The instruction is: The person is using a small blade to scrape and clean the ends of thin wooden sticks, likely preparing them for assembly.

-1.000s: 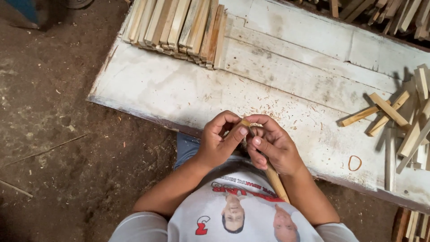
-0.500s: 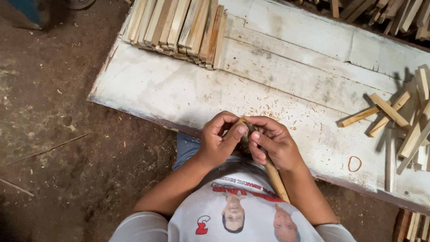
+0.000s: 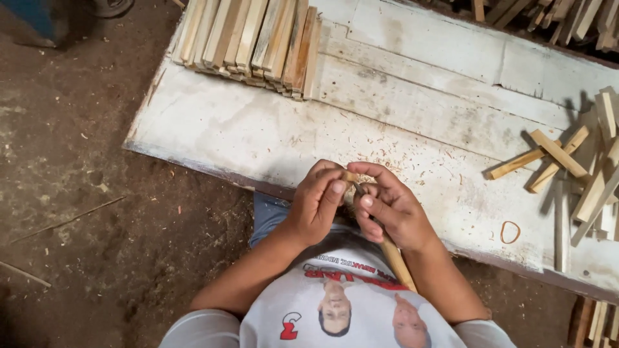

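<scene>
My left hand (image 3: pixel 318 205) and my right hand (image 3: pixel 389 207) meet at the near edge of a worn white board (image 3: pixel 258 135). Between the fingertips they pinch a small piece of wood (image 3: pixel 350 176). My right hand also grips a tool with a long light wooden handle (image 3: pixel 396 262) that slants down toward my chest; its tip lies against the small piece. Wood shavings (image 3: pixel 387 158) are scattered on the board just beyond my hands.
A neat stack of wooden slats (image 3: pixel 251 38) lies at the far left of the board. Loose wooden sticks (image 3: pixel 580 174) are piled at the right, with a rubber band (image 3: pixel 510 232) near them. Dirt floor (image 3: pixel 71 193) spreads to the left.
The hands stay at the same spot. The fingers have shifted slightly around the small piece of wood.
</scene>
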